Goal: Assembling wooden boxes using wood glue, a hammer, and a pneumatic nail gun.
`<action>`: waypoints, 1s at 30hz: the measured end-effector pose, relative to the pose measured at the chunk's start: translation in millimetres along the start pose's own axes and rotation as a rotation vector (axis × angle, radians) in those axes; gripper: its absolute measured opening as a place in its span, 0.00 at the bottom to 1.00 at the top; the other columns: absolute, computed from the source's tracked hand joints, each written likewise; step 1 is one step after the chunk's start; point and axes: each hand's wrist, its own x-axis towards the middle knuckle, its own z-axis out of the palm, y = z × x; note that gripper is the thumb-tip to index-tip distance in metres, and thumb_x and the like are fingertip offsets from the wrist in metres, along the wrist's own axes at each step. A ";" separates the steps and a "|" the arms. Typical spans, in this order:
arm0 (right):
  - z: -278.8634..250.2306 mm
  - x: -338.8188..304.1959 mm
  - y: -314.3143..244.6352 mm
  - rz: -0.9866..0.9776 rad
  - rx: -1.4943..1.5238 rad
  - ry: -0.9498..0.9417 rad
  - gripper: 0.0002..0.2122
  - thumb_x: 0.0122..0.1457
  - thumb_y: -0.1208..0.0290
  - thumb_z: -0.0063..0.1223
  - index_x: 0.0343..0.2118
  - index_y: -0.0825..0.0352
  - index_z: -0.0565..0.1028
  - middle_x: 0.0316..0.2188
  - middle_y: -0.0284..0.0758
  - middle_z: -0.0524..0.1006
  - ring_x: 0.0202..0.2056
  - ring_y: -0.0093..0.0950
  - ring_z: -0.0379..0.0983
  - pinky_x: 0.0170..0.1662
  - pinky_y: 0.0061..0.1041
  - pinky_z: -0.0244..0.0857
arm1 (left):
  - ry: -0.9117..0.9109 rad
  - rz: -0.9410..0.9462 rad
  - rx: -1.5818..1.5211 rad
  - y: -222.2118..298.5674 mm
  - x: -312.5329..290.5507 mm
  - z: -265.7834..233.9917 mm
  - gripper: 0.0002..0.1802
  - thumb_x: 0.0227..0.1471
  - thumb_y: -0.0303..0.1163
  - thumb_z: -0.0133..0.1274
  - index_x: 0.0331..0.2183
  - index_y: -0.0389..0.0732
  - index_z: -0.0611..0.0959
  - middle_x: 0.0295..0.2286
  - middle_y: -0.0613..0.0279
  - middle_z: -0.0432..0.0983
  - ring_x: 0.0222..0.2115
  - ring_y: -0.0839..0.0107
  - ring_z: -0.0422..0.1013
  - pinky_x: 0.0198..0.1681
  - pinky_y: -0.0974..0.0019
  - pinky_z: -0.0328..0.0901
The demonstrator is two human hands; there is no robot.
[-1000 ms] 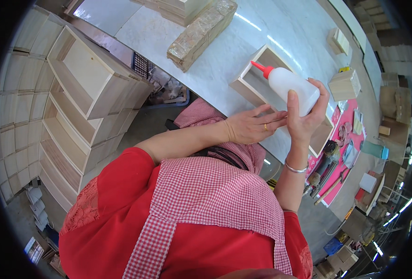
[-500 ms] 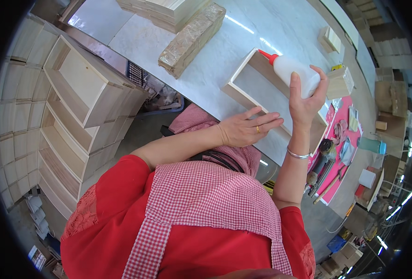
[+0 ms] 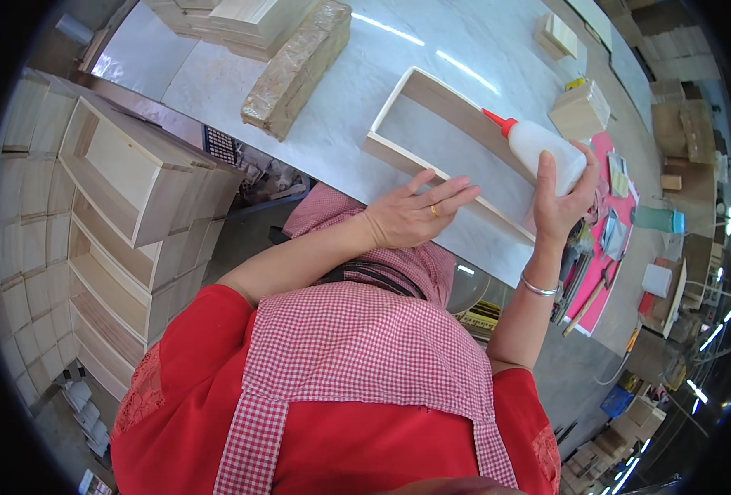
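A rectangular wooden frame (image 3: 392,148) stands on the pale table, its near long side close to the front edge. My left hand (image 3: 419,210) rests at that near side with fingers stretched out, holding nothing. In my right hand (image 3: 565,194) is a white squeeze bottle (image 3: 539,148) with a red nozzle, gripped round its base. The bottle lies tilted above the frame, its tip pointing left toward the far long side. Whether the tip touches the wood I cannot tell.
Left of the frame a wrapped long bundle (image 3: 295,70) and stacked wooden boards (image 3: 250,16) lie on the table (image 3: 440,49). Small wood blocks (image 3: 580,109) sit at the right, near a pink sheet (image 3: 605,289) with tools. Stacked wooden boxes (image 3: 126,214) rise on my left.
The bottle's tip has moved from the frame's far left corner rightward along the far side. My left hand stays by the near side, fingers still stretched. The whole view has shifted somewhat.
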 end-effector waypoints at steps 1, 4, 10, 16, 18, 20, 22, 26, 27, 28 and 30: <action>-6.2 -1.9 1.9 -0.014 -0.042 0.007 0.22 0.53 0.68 0.66 0.48 0.70 0.71 0.40 0.39 0.74 0.42 0.31 0.72 0.47 0.28 0.66 | -0.005 -0.002 -0.002 -0.1 -0.3 0.2 0.06 0.51 0.34 0.54 0.30 0.47 0.84 0.59 0.68 0.65 0.62 0.70 0.58 0.69 0.49 0.34; -23.0 -7.6 8.1 -0.038 -0.134 0.025 0.22 0.53 0.68 0.66 0.47 0.70 0.71 0.41 0.39 0.74 0.42 0.31 0.72 0.48 0.28 0.66 | -0.012 0.004 -0.002 0.0 -0.2 0.9 0.05 0.50 0.35 0.54 0.30 0.47 0.84 0.59 0.67 0.65 0.63 0.69 0.58 0.69 0.49 0.33; -51.0 -22.1 25.2 0.048 -0.089 0.091 0.21 0.53 0.69 0.66 0.47 0.70 0.71 0.41 0.39 0.74 0.42 0.30 0.72 0.48 0.28 0.66 | -0.035 -0.005 0.009 1.2 -1.8 1.1 0.06 0.50 0.36 0.55 0.30 0.48 0.82 0.59 0.66 0.65 0.63 0.68 0.57 0.69 0.48 0.33; -77.1 -33.7 34.8 0.139 -0.098 0.152 0.20 0.54 0.69 0.65 0.47 0.70 0.71 0.40 0.39 0.74 0.42 0.29 0.72 0.48 0.28 0.66 | -0.056 0.008 0.042 1.3 -1.0 -0.6 0.08 0.50 0.38 0.56 0.33 0.47 0.82 0.60 0.66 0.64 0.63 0.67 0.57 0.69 0.47 0.34; -85.5 -37.0 39.4 0.169 -0.106 0.164 0.20 0.55 0.69 0.65 0.46 0.70 0.71 0.40 0.39 0.74 0.42 0.29 0.72 0.48 0.28 0.66 | -0.064 0.002 0.050 0.9 -1.0 -0.2 0.10 0.50 0.39 0.57 0.35 0.46 0.82 0.60 0.66 0.63 0.63 0.67 0.56 0.69 0.46 0.34; -94.0 -39.5 43.7 0.187 -0.118 0.175 0.19 0.55 0.69 0.65 0.46 0.70 0.71 0.40 0.39 0.74 0.42 0.29 0.72 0.48 0.29 0.66 | -0.071 0.005 0.044 0.2 -2.2 -0.4 0.11 0.49 0.39 0.57 0.35 0.46 0.82 0.61 0.66 0.63 0.64 0.67 0.56 0.69 0.46 0.34; -102.2 -41.3 48.0 0.176 -0.180 0.175 0.19 0.55 0.68 0.65 0.46 0.70 0.71 0.40 0.39 0.74 0.42 0.30 0.72 0.47 0.29 0.66 | -0.090 -0.005 0.046 0.4 -2.6 -0.1 0.12 0.49 0.40 0.57 0.36 0.46 0.82 0.61 0.66 0.62 0.64 0.67 0.56 0.68 0.45 0.34; -114.4 -48.4 55.0 0.192 -0.221 0.208 0.19 0.55 0.68 0.65 0.46 0.70 0.71 0.40 0.39 0.74 0.42 0.30 0.72 0.47 0.29 0.66 | -0.042 -0.033 0.014 2.9 0.3 0.8 0.05 0.52 0.36 0.53 0.27 0.48 0.80 0.61 0.67 0.64 0.64 0.69 0.55 0.69 0.48 0.36; -116.4 -49.9 55.9 0.202 -0.222 0.221 0.19 0.55 0.68 0.65 0.46 0.70 0.71 0.40 0.39 0.74 0.42 0.30 0.72 0.46 0.29 0.66 | -0.041 -0.029 0.009 2.7 -0.2 0.5 0.05 0.52 0.36 0.53 0.27 0.48 0.80 0.61 0.67 0.64 0.64 0.69 0.55 0.69 0.48 0.36; -118.2 -50.9 56.4 0.205 -0.227 0.224 0.19 0.55 0.68 0.65 0.46 0.70 0.71 0.40 0.39 0.74 0.42 0.30 0.72 0.46 0.29 0.66 | -0.064 -0.023 0.020 2.1 -1.2 0.0 0.06 0.51 0.38 0.55 0.30 0.47 0.81 0.61 0.67 0.63 0.64 0.68 0.55 0.68 0.47 0.35; -121.6 -52.9 57.3 0.190 -0.243 0.236 0.19 0.56 0.66 0.65 0.46 0.69 0.72 0.40 0.39 0.75 0.42 0.29 0.72 0.46 0.29 0.67 | -0.110 -0.012 0.043 1.5 -2.5 -1.0 0.13 0.49 0.41 0.58 0.36 0.46 0.83 0.61 0.66 0.63 0.64 0.66 0.55 0.68 0.44 0.34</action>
